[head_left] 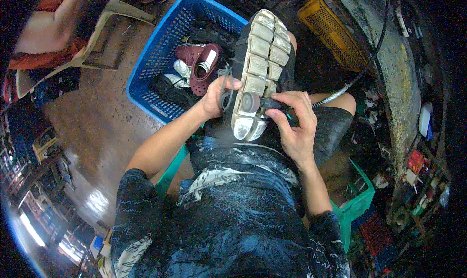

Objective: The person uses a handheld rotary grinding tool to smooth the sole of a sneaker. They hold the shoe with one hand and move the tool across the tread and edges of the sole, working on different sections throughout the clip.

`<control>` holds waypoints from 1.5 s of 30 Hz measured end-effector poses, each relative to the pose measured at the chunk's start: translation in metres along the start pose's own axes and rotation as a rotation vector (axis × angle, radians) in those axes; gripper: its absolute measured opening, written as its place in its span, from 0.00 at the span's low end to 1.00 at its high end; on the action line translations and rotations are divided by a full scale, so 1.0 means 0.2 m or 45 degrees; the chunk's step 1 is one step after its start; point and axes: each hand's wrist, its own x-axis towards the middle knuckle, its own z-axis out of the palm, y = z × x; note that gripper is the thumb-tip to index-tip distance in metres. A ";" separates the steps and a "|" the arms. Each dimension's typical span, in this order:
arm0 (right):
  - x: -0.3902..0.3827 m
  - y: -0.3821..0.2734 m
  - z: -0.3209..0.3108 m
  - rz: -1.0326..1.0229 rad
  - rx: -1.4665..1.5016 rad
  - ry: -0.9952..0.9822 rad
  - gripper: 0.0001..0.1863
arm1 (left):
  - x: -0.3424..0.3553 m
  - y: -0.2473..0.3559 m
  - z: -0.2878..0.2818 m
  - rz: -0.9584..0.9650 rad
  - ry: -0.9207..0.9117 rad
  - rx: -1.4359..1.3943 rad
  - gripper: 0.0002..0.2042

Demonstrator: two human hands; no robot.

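While the shoe (258,66) lies between both hands, left (215,98) grips its edge, right (297,127) a grinder (268,103).

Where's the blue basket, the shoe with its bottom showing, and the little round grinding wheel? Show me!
Blue basket (154,59): head view, on its left inside wall.
Shoe (258,62): head view, on a pale tread block of the sole.
Grinding wheel (250,102): head view, on its round face.

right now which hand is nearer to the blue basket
The left hand: it grips the left edge of the shoe, by the blue basket; the right hand holds the grinding tool on the sole, farther right.
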 end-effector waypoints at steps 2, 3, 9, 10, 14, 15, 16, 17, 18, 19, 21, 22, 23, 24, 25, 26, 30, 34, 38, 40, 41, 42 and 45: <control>-0.01 -0.01 0.00 -0.008 0.039 -0.015 0.16 | -0.01 0.00 0.00 0.012 0.042 0.106 0.30; -0.02 -0.02 0.00 -0.011 0.066 -0.021 0.16 | 0.00 0.00 0.00 0.037 0.009 0.082 0.29; -0.03 -0.02 -0.01 -0.018 0.064 -0.004 0.16 | 0.03 -0.02 -0.03 0.052 -0.243 -0.183 0.30; -0.03 -0.02 -0.01 0.011 0.053 0.015 0.15 | 0.03 -0.03 -0.04 0.054 -0.340 -0.322 0.31; -0.01 0.00 -0.02 0.079 0.039 0.063 0.15 | 0.05 -0.06 -0.08 0.051 -0.213 -0.209 0.31; -0.01 0.00 -0.01 0.062 0.038 0.062 0.15 | 0.05 -0.06 -0.08 0.032 -0.185 -0.224 0.31; -0.01 0.00 -0.01 0.045 0.039 0.060 0.14 | 0.05 -0.07 -0.09 -0.014 -0.118 -0.222 0.31; -0.01 0.00 -0.01 0.041 0.041 0.060 0.14 | 0.05 -0.07 -0.09 0.016 -0.183 -0.222 0.31; -0.01 0.00 0.00 0.039 0.045 0.058 0.15 | 0.05 -0.07 -0.09 0.017 -0.209 -0.207 0.31; -0.01 0.00 0.00 0.034 0.052 0.055 0.15 | 0.05 -0.07 -0.10 0.028 -0.233 -0.204 0.31; 0.00 -0.01 0.00 0.025 0.009 0.028 0.15 | 0.05 -0.06 -0.10 0.044 -0.350 -0.305 0.31; 0.00 -0.01 -0.01 0.018 -0.013 0.016 0.15 | 0.05 -0.06 -0.09 0.038 -0.441 -0.417 0.30; 0.00 -0.01 0.00 0.007 -0.013 0.012 0.15 | 0.05 -0.06 -0.09 0.046 -0.388 -0.360 0.30; 0.00 -0.01 0.00 -0.003 -0.013 0.008 0.16 | 0.05 -0.06 -0.09 0.035 -0.365 -0.359 0.30; 0.00 -0.02 0.00 -0.010 -0.007 0.003 0.16 | 0.05 -0.06 -0.09 0.034 -0.347 -0.357 0.30; 0.00 -0.02 0.00 -0.020 -0.014 0.000 0.16 | 0.05 -0.05 -0.08 0.033 -0.328 -0.354 0.31; -0.02 -0.04 0.00 -0.007 0.026 -0.011 0.15 | 0.03 -0.05 -0.05 0.058 -0.160 -0.187 0.31; -0.04 -0.05 -0.01 -0.009 0.033 -0.024 0.15 | 0.03 -0.04 -0.06 0.069 -0.201 -0.195 0.31; -0.02 -0.03 -0.01 -0.013 -0.016 0.011 0.15 | 0.05 -0.05 -0.08 0.023 -0.276 -0.260 0.31; -0.01 -0.02 -0.02 0.001 -0.028 0.005 0.16 | 0.05 -0.05 -0.09 0.006 -0.373 -0.378 0.31; -0.02 -0.02 -0.02 -0.008 -0.025 -0.001 0.16 | 0.05 -0.05 -0.08 0.014 -0.314 -0.281 0.31; -0.02 -0.03 -0.02 -0.010 -0.018 -0.008 0.16 | 0.04 -0.04 -0.08 0.029 -0.295 -0.229 0.31; -0.03 -0.03 -0.01 -0.025 -0.005 -0.025 0.16 | 0.03 -0.04 -0.06 0.057 -0.172 -0.096 0.31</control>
